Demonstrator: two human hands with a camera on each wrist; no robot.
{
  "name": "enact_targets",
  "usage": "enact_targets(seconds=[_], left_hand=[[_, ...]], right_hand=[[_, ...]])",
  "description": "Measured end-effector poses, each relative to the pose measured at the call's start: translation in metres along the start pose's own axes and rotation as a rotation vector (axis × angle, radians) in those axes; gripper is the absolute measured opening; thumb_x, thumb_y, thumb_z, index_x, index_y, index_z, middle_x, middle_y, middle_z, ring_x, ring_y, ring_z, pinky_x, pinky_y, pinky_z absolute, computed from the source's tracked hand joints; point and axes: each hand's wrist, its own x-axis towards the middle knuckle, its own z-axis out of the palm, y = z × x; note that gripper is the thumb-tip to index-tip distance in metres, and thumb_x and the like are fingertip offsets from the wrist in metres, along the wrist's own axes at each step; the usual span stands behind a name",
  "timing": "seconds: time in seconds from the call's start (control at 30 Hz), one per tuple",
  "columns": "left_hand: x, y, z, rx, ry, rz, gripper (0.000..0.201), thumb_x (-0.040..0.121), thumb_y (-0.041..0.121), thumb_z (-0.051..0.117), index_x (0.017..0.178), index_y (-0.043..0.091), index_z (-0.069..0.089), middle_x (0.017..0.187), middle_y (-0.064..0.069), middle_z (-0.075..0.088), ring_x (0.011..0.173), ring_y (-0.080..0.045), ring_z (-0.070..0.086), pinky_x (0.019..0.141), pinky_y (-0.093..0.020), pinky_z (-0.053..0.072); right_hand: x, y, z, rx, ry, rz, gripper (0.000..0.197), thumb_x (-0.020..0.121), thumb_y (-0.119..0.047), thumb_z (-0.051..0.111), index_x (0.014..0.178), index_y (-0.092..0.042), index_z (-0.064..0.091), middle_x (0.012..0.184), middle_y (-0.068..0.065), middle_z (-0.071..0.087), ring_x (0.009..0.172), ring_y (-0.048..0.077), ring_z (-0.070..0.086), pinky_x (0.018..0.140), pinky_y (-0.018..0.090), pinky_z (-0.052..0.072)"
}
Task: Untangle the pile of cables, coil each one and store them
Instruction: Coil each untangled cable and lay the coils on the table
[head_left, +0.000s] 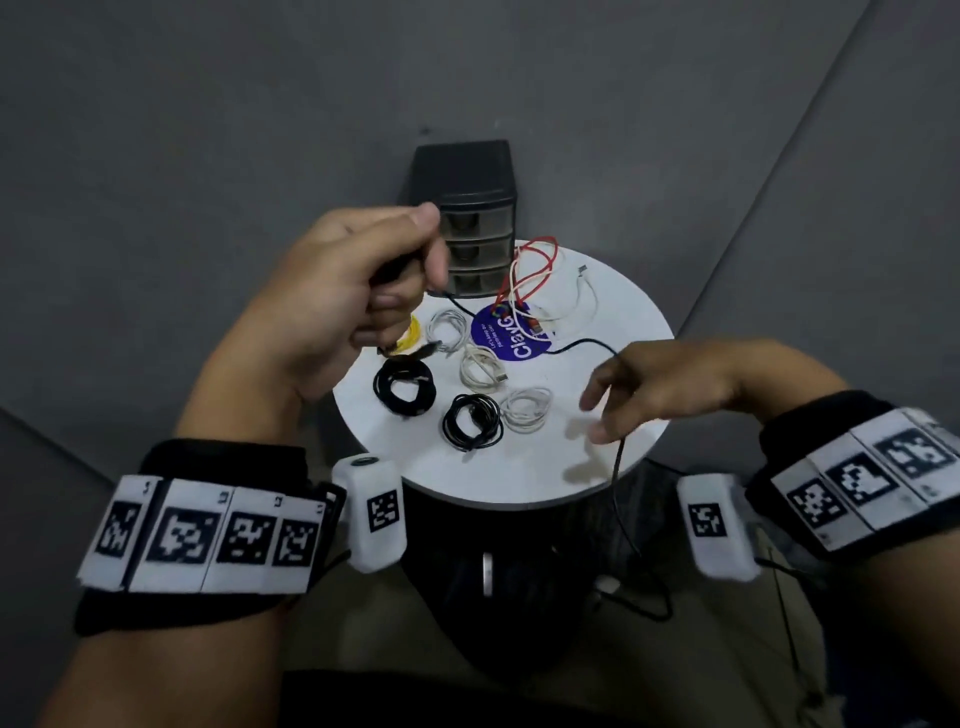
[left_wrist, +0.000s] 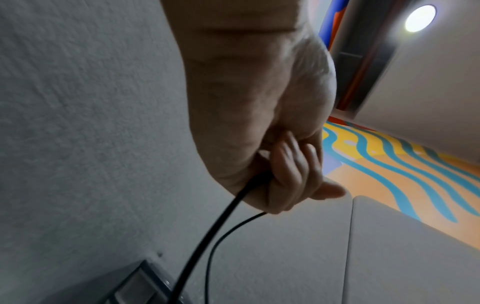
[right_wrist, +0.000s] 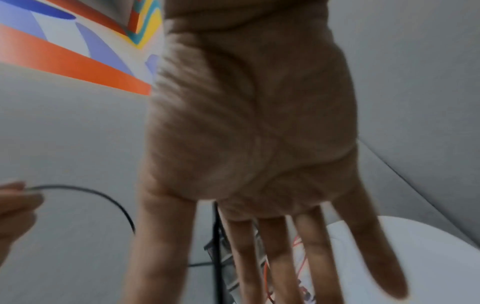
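Left hand (head_left: 358, 291) clamps the black cable (head_left: 582, 344); right hand (head_left: 670, 387), fingers spread, should guide even loops, keeping slack off the table (head_left: 613, 291).

The left hand (head_left: 358, 291) was raised, fingers curled into a fist; the right hand (head_left: 660, 387) hung lower, fingers spread straight.

Small round white table (head_left: 613, 457): five coiled cables, a red-white tangle (head_left: 530, 280), purple sticker (head_left: 511, 332), mini drawer unit (head_left: 475, 244).
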Motion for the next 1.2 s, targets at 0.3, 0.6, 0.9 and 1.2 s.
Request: enact_targets(seconds=[0.3,0.6,0.9,1.2], left_hand=[[-0.001,-0.006,0.01,-0.015,-0.106,-0.095,0.037,0.104,0.012,0.04,0.095,-0.004,0.073,0.049,0.004,0.022,0.045,-0.012,0.005,0.043,-0.02,0.007],[0.002,-0.015,0.009,-0.144,-0.109,-0.16,0.04,0.104,0.016,0.036,0.095,-0.007,0.068,0.049,0.004,0.02,0.041,-0.008,0.006,0.04,-0.016,0.007],[0.012,-0.037,0.003,-0.699,0.14,-0.172,0.039,0.09,0.018,0.038,0.109,-0.004,0.064,0.061,0.005,0.026,0.049,-0.007,0.012,0.044,-0.02,0.014],[0.036,-0.054,0.011,-0.563,0.305,-0.141,0.036,0.109,0.008,0.03,0.127,-0.013,0.054,0.09,-0.013,0.072,0.063,-0.008,0.062,0.056,-0.014,0.05]], right_hand=[[0.027,-0.027,-0.025,0.123,0.515,-0.064,0.086,0.082,-0.043,0.08,0.153,-0.031,0.034,0.148,0.002,0.048,0.129,0.022,0.052,0.11,0.04,0.043],[0.035,-0.07,-0.008,0.529,0.324,-0.656,0.013,0.08,-0.012,0.064,0.093,-0.01,0.066,0.09,0.005,0.069,0.093,0.01,0.065,0.086,0.026,0.046],[0.043,-0.069,0.013,0.736,0.348,-0.582,0.026,0.107,-0.019,0.046,0.086,-0.01,0.058,0.062,0.004,0.034,0.052,0.017,0.031,0.048,0.026,0.03],[0.047,-0.082,0.028,0.364,0.309,-0.491,0.027,0.103,-0.019,0.053,0.083,-0.002,0.062,0.051,-0.012,0.042,0.046,0.006,0.036,0.047,0.02,0.032]])
